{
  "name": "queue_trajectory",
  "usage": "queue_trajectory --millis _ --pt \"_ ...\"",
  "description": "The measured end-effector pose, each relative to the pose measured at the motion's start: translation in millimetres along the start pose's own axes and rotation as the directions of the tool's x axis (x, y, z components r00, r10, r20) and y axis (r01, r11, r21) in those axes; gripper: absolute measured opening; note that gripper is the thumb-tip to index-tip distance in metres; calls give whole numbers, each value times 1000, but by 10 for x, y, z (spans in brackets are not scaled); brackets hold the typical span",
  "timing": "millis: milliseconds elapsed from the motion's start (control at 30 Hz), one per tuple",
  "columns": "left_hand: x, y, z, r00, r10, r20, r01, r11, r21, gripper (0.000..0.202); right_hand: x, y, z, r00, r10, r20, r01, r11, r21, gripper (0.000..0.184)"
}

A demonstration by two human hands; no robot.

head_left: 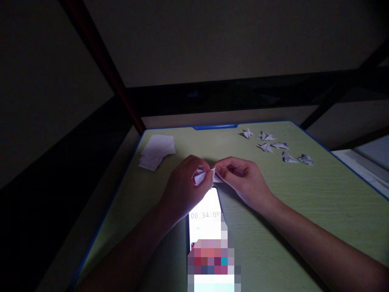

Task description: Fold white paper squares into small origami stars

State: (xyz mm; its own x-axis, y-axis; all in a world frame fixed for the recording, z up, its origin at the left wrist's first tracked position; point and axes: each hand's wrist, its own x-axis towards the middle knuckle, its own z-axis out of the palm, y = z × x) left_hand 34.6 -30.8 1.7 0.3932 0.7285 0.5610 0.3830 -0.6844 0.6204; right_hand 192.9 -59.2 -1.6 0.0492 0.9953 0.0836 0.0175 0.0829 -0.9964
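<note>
A small white piece of folded paper [200, 177] is held up between my two hands, just beyond the top end of a lit phone [204, 231]. My left hand [187, 182] pinches its left part between thumb and fingers. On the other side my right hand [243, 178] grips the paper with thumb and forefinger, the remaining fingers curled in. Much of the paper is hidden behind the fingertips, so its exact shape cannot be made out. The phone shows timer digits, and its lower part is blurred out.
A stack of loose white paper sheets [159, 147] lies at the table's far left. Several small folded paper pieces [266, 147] are scattered at the far right. The light green table [304, 202] has a blue edge, with a blue handle-like part [215, 127] at the back.
</note>
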Motion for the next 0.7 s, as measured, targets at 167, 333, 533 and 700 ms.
queue_trajectory --millis 167,333,533,700 --pt "-11 -9 -1 1000 -30 -2 30 999 11 4 1 -17 14 1000 22 10 -22 999 36 19" --pt "-25 -17 -7 1000 -22 5 22 1000 -5 3 0 -31 21 999 32 12 -33 998 53 17" --pt "-5 -17 -15 999 -33 11 33 999 -5 3 5 -44 22 999 52 12 -52 997 61 15" --pt "-3 -1 -12 1000 -12 0 12 1000 -1 5 2 -43 15 1000 14 11 -14 999 32 13"
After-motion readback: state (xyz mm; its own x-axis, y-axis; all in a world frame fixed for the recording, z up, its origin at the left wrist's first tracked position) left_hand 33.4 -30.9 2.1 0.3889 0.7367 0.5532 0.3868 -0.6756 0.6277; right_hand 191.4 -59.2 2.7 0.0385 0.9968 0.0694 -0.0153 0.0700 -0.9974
